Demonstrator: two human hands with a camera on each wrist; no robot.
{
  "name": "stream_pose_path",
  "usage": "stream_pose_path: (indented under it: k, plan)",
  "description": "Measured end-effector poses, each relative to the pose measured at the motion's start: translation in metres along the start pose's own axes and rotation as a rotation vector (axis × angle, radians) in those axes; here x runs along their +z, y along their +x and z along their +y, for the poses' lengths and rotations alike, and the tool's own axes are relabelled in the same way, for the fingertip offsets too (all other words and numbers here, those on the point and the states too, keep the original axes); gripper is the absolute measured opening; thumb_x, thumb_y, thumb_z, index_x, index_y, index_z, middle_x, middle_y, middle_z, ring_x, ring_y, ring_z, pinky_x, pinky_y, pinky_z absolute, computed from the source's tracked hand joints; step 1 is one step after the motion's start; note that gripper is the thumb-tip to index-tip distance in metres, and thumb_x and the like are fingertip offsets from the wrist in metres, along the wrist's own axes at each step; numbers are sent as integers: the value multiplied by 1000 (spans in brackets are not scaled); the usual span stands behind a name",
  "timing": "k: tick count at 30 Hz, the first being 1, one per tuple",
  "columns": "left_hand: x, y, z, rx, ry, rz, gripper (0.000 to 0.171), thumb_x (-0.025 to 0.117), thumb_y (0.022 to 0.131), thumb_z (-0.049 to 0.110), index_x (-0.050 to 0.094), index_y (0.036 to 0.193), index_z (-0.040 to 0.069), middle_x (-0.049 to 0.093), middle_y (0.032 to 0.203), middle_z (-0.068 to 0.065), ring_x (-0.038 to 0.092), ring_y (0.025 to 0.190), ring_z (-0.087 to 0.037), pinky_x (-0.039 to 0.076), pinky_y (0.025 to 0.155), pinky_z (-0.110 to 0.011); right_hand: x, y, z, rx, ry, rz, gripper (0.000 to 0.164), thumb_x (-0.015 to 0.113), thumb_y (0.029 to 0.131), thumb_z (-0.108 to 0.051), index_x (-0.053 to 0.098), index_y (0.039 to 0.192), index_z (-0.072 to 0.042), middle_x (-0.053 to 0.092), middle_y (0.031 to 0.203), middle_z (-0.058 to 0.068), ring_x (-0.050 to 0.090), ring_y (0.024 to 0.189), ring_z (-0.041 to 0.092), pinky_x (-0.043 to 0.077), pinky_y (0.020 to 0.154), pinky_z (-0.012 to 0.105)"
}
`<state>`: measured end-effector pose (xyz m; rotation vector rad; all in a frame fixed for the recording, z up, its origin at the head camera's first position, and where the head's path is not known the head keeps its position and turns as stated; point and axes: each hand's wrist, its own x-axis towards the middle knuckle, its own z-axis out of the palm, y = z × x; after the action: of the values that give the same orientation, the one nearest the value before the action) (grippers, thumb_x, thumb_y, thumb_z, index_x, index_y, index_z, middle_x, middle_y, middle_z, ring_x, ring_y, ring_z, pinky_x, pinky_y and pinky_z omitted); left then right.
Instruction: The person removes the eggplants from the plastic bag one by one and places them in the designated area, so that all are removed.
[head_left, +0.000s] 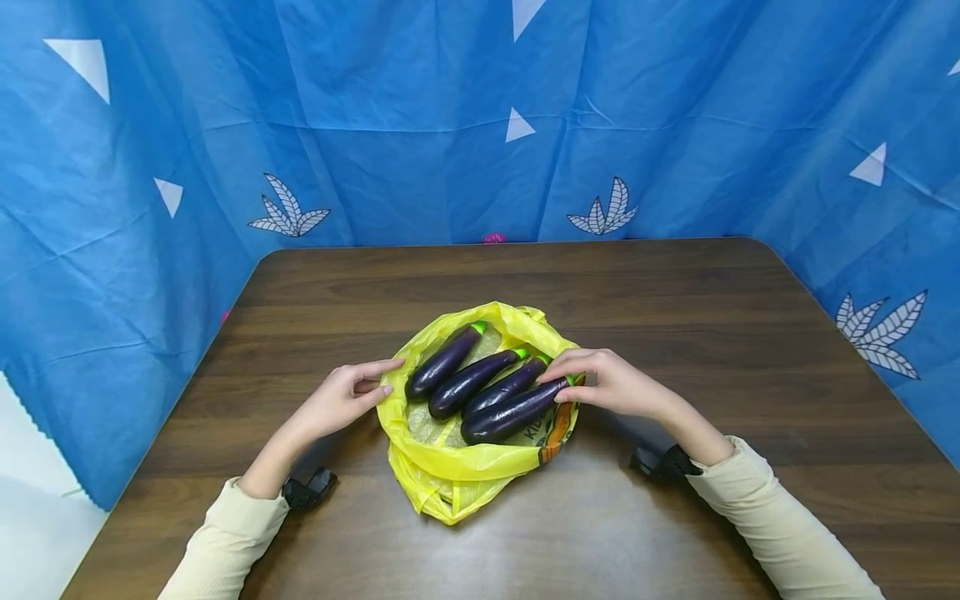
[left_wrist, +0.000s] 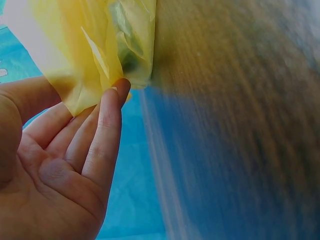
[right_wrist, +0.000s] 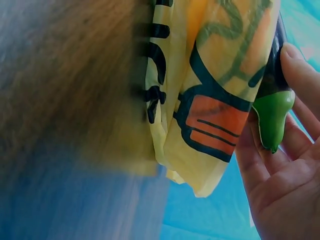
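Note:
Several glossy dark purple eggplants [head_left: 453, 387] with green caps lie side by side, slanted, inside a yellow plastic bag [head_left: 457, 462] whose mouth is spread wide on the table. My left hand [head_left: 348, 398] pinches the bag's left rim; in the left wrist view the thumb and fingers lie on either side of the yellow film [left_wrist: 92, 55]. At the bag's right side, my right hand [head_left: 615, 383] grips the nearest eggplant [head_left: 506, 418] by its stem end, thumb and fingers around it. In the right wrist view its green cap [right_wrist: 272, 120] shows beside the printed bag wall [right_wrist: 215, 120].
The bag sits mid-way on a dark wood-grain table [head_left: 675, 308]. Behind and beside the table hangs a blue curtain [head_left: 420, 75] with white triangles and leaf prints. Black wrist cameras [head_left: 309, 488] are strapped to both wrists, below light sleeves [head_left: 217, 550].

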<state>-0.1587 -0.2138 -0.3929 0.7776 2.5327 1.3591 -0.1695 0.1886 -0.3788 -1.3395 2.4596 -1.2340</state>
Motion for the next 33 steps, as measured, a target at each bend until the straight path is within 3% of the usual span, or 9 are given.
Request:
stream_pose_path:
  k: [17, 24, 33]
  plan:
    - [1, 6, -1, 2, -23, -17, 40, 58, 92, 2, 50, 131, -6, 50, 131, -21, 57, 107, -26, 49, 81, -28, -19, -10, -1, 86, 38, 92, 26, 69, 85, -6, 70, 111, -9, 62, 107, -2, 56, 97, 17, 50, 77, 35]
    - [1, 5, -2, -4, -26, -19, 40, 57, 92, 2, 50, 132, -5, 49, 132, -21, 57, 108, -26, 49, 82, -28, -31, -11, -4, 157, 42, 152, 28, 67, 83, 5, 68, 110, -1, 63, 107, 4, 56, 97, 17, 50, 77, 27]
    - [-1, 0, 1, -18, -30, -8, 40, 57, 93, 3, 50, 132, -6, 49, 132, -22, 56, 109, -27, 49, 82, -29, -52, -9, -28, 196, -15, 240, 25, 64, 85, 7, 66, 109, 7, 62, 105, 13, 54, 94, 11, 47, 74, 24]
